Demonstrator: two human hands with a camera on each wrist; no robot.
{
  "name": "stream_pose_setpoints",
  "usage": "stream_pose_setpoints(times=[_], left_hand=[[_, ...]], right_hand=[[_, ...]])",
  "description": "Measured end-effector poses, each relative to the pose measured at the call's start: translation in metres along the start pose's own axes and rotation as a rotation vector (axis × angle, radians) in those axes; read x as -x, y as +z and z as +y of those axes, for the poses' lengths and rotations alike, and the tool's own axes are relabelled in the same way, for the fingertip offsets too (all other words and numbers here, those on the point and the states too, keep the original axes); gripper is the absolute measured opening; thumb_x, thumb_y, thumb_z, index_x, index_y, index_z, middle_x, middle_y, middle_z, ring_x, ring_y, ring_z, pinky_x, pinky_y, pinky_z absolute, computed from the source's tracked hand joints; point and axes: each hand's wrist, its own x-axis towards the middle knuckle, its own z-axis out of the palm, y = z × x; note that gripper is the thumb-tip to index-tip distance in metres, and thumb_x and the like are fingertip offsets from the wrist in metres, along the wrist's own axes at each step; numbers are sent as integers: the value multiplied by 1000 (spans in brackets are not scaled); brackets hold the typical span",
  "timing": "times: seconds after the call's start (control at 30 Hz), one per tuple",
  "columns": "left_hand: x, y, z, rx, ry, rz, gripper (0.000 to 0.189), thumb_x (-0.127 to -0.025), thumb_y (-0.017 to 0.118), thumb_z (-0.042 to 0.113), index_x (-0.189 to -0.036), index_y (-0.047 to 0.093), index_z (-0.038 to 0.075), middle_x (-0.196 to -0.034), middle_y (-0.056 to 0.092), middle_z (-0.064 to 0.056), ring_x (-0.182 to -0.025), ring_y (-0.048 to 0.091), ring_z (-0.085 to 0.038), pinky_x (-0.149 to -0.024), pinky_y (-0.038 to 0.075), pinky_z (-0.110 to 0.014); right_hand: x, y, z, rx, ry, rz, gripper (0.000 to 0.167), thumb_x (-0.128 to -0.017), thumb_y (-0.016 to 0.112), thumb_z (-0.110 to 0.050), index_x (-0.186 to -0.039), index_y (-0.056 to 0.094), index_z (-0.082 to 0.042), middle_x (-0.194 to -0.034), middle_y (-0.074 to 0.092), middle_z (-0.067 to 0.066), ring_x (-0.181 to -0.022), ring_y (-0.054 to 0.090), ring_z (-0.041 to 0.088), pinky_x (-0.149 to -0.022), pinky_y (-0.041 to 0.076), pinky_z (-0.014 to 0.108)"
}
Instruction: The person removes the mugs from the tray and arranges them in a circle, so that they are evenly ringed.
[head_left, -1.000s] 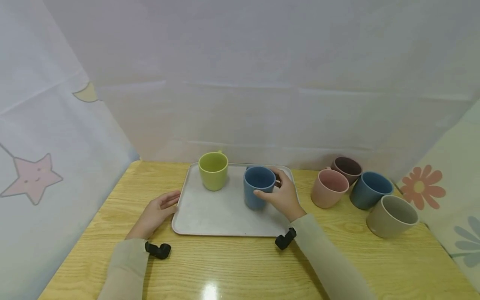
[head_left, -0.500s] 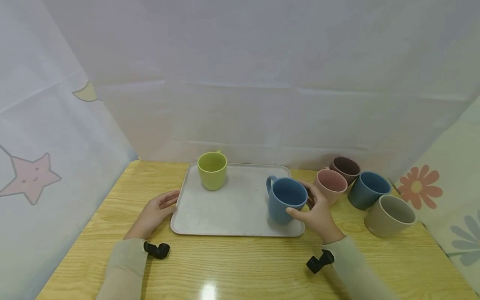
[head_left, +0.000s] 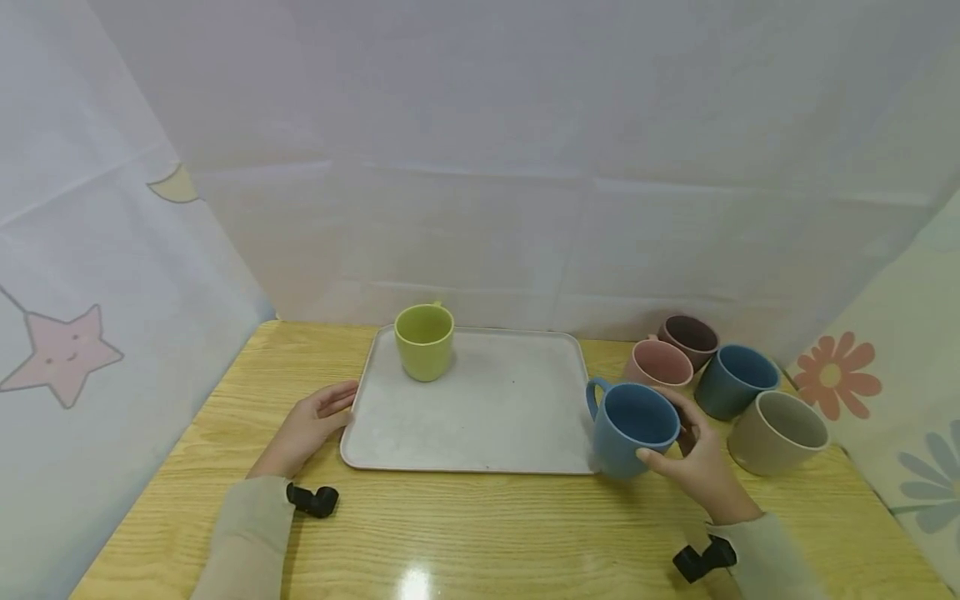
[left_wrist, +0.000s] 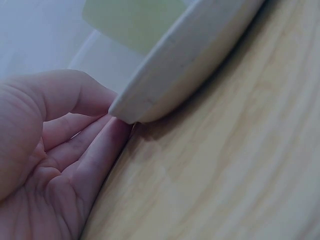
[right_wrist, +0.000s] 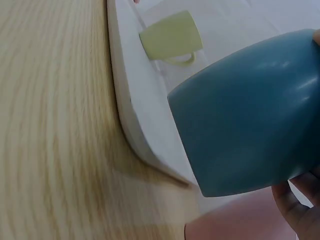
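My right hand point(head_left: 701, 467) grips a blue mug point(head_left: 618, 450) by its body, thumb in front and fingers behind. Its handle points left. The right wrist view shows this blue mug point(right_wrist: 250, 115) held above the table, tilted in that view, beside the tray's right edge. My left hand point(head_left: 309, 429) is at the left edge of the white tray point(head_left: 480, 417). In the left wrist view, the thumb and fingertips meet at the tray's rim point(left_wrist: 165, 75), pinching it. A lime-green mug point(head_left: 424, 343) stands at the tray's back left.
A pink mug point(head_left: 660, 362), a maroon mug point(head_left: 692, 337), a dark blue mug point(head_left: 727, 392) and a beige mug point(head_left: 772, 442) cluster at the table's right side. Behind the wooden table point(head_left: 465, 533) hangs a white cloth point(head_left: 487, 167).
My right hand has carried the blue mug from the middle right of the tray, rightward and nearer, past the tray's right edge. My left hand and the green mug stay put.
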Motion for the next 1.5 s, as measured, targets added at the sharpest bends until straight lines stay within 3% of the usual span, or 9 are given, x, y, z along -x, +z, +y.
stream_pose_setpoints(times=[0.27, 0.87, 1.5], left_hand=[[0, -1, 1, -12, 0, 3, 59, -103, 59, 10, -156, 36, 0, -154, 43, -24, -144, 39, -36, -92, 41, -6], [2, 0, 4, 9, -5, -7, 59, -103, 59, 10, -156, 35, -1, -155, 41, -25, -144, 38, -36, -93, 43, -8], [1, 0, 2, -1, -7, -5, 59, -103, 59, 10, -156, 35, 0, -155, 41, -25, -144, 39, -37, -92, 42, -7]], right_hand=[[10, -16, 8, 134, 56, 53, 78, -73, 80, 17, -143, 47, 5, -129, 58, -13, -113, 57, 1, -93, 46, 10], [18, -25, 33, 176, 167, 31, 83, -76, 84, 7, -148, 45, -2, -130, 54, -13, -114, 54, -3, -93, 42, 6], [11, -39, 43, 58, 128, -85, 84, -79, 80, 12, -151, 40, 1, -139, 52, -17, -124, 50, -6, -98, 43, 10]])
